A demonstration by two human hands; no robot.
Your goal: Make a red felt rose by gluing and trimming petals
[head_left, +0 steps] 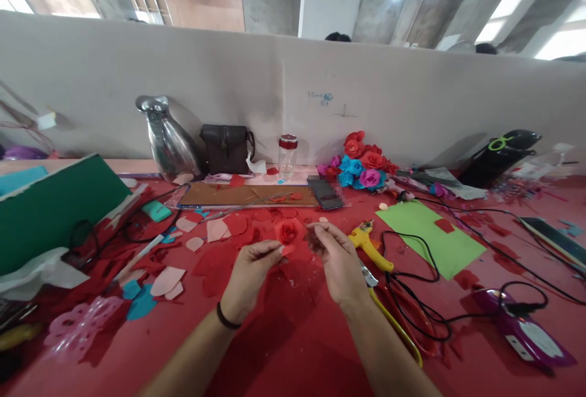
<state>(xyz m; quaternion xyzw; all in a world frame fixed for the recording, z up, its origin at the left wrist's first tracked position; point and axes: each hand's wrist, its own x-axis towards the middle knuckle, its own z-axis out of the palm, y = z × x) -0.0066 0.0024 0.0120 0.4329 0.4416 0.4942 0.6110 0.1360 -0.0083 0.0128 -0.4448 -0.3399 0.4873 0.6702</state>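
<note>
A red paper rose (pixel 288 232) with layered petals is held up above the red tabletop, between my two hands. My left hand (pixel 254 272) pinches its lower left edge between thumb and fingertips. Close to the rose's right side is my right hand (pixel 336 259), its thumb and fingers curled together near the outer petal; whatever lies between those fingertips is too small to make out. Just right of my right hand lies a yellow glue gun (pixel 373 249) with a black cord. Loose red petals (pixel 233 224) lie behind my left hand.
Yellow-handled scissors (pixel 396 327) and a purple power strip (pixel 524 330) lie right. Behind stand a steel jug (pixel 169 140), a glass jar (pixel 287 156) and a paper flower bunch (pixel 361 165). A green board (pixel 59 214) is left, green paper (pixel 433 238) right. Cords cross the right side.
</note>
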